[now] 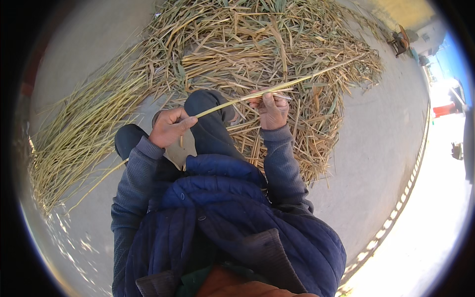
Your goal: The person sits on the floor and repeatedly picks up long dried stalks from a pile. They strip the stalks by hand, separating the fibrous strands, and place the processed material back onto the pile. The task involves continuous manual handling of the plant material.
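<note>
A long yellow-green plant stalk (226,106) slants across in front of me, rising to the right over a dry heap. My left hand (172,126) pinches its lower part between thumb and fingers, above my knees. Farther along, my right hand (272,109) grips the same stalk, thumb on top. Pale strips, apparently of dry leaf sheath, stick out beside the right thumb. A short stalk end (181,141) shows below my left hand. Another length of stalk (97,182) emerges beyond my left sleeve; whether it joins the held one is hidden.
A broad heap of dry stalks and leaves (237,44) covers the concrete floor (374,122) ahead and to the right. Long slender stalks (89,133) lie bunched at the left. A cart-like object (400,41) stands far right, with a red object (443,109) beyond the patterned shadow edge.
</note>
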`<state>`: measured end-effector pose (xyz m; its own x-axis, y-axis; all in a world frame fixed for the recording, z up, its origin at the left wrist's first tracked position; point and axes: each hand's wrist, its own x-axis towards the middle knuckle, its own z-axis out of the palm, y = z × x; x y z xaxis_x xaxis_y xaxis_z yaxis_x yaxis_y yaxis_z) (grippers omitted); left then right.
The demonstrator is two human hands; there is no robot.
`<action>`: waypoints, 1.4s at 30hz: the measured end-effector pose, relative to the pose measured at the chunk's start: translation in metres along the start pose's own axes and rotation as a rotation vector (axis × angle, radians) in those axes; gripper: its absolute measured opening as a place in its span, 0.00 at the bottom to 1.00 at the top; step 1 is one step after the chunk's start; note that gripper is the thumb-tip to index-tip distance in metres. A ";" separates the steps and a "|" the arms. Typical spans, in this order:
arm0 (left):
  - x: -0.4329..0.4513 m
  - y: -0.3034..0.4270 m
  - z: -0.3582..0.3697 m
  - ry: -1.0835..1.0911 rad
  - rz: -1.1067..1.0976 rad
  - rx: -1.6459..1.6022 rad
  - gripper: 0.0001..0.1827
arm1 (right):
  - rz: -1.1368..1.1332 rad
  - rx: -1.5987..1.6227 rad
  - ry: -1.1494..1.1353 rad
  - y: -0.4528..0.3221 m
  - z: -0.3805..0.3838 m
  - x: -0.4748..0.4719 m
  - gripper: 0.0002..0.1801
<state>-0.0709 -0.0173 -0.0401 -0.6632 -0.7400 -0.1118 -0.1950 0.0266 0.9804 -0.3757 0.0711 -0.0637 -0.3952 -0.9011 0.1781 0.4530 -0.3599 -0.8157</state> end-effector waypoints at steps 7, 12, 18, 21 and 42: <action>0.005 -0.002 0.005 0.069 0.024 0.094 0.17 | 0.151 0.180 0.164 0.042 -0.014 -0.003 0.13; 0.011 0.018 0.016 0.213 0.198 0.310 0.17 | 0.340 -0.211 0.527 0.096 -0.126 0.000 0.12; 0.001 -0.002 0.008 0.172 0.265 0.576 0.17 | 0.235 -0.176 0.218 -0.011 -0.140 0.041 0.39; -0.009 -0.004 0.010 0.104 0.225 0.594 0.16 | 0.130 -0.051 0.087 -0.063 -0.103 0.070 0.24; 0.032 0.018 0.055 0.452 0.149 -0.138 0.10 | 0.104 -0.486 0.159 -0.058 -0.003 0.058 0.16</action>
<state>-0.1351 -0.0032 -0.0345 -0.2906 -0.9532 0.0829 -0.0044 0.0880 0.9961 -0.4274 0.0409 -0.0080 -0.5018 -0.8645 0.0272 0.0884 -0.0826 -0.9927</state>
